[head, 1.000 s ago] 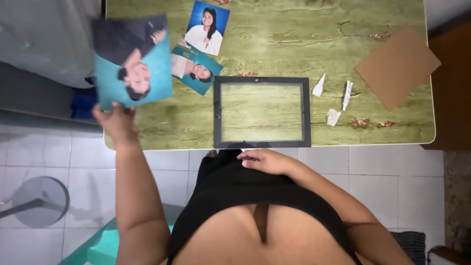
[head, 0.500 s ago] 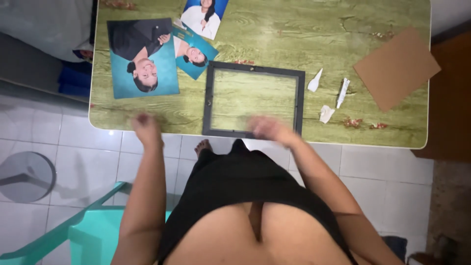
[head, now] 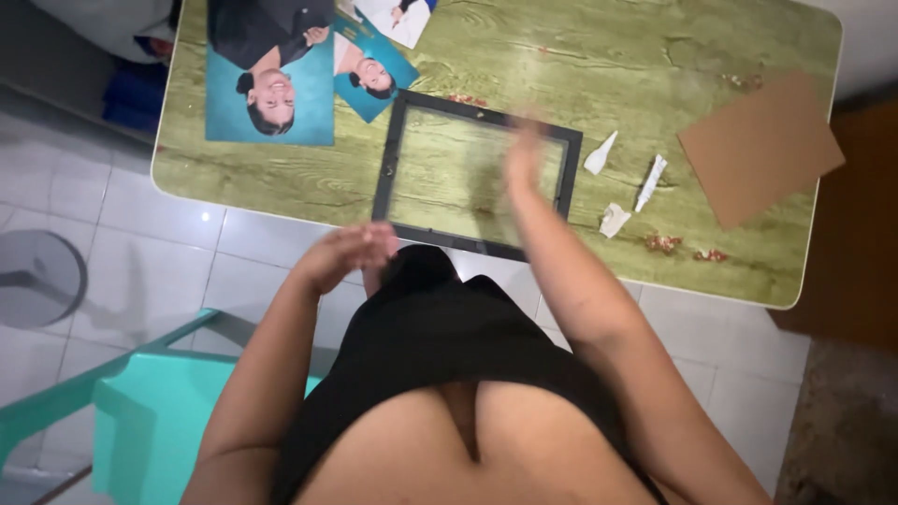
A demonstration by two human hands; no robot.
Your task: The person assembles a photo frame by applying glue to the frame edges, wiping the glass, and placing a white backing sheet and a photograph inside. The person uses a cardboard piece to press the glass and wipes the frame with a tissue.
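Observation:
A black picture frame [head: 390, 159] with clear glass lies flat on the green wood-grain table [head: 599, 56], its near edge at the table's front. My right hand [head: 524, 154] is blurred above the frame's right half, fingers stretched out, holding nothing. My left hand [head: 348, 254] hovers in front of the table edge, just below the frame's near left corner, fingers loosely curled and empty. A large portrait photo [head: 267, 79] with a blue background lies at the table's left, with a smaller photo [head: 374, 77] beside it.
A brown cardboard backing sheet [head: 760, 148] lies at the table's right. Torn white paper scraps [head: 625, 182] and small reddish bits [head: 662, 243] sit between it and the frame. A third photo [head: 398, 17] is at the top edge. A teal chair [head: 140, 421] stands on the tiled floor lower left.
The large photo left my left hand and now lies on the table. My left hand drew back to the table edge. My right hand rose from the near edge to above the frame.

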